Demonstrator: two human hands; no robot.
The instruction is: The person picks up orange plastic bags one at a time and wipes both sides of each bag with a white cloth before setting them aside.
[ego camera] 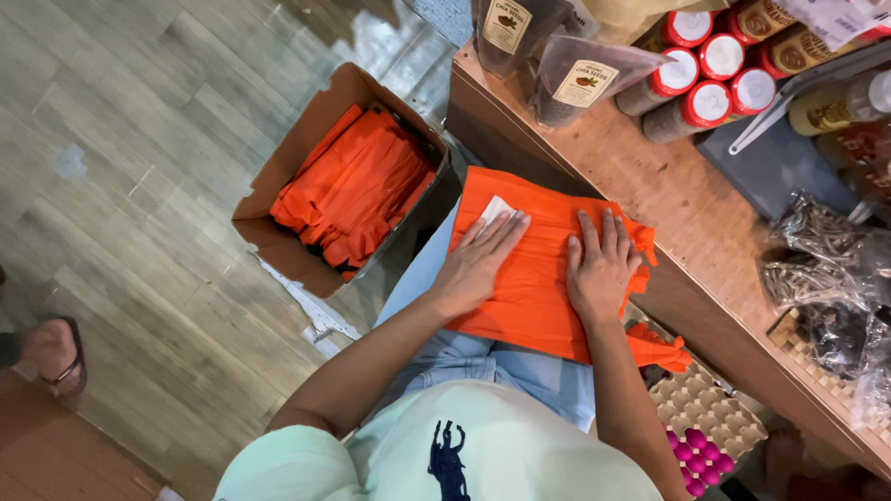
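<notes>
Cardboard box (288,176) full of folded orange bags (357,186).

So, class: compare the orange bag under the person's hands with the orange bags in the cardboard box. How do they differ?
The orange bag on the lap lies spread out flat; the orange bags in the box are folded into narrow strips.
The lap bag is a single piece pressed by the left hand and right hand; the boxed ones are a loose pile that nothing touches.
The boxed ones sit in a cardboard box on the floor.
Both share the same bright orange colour.
</notes>
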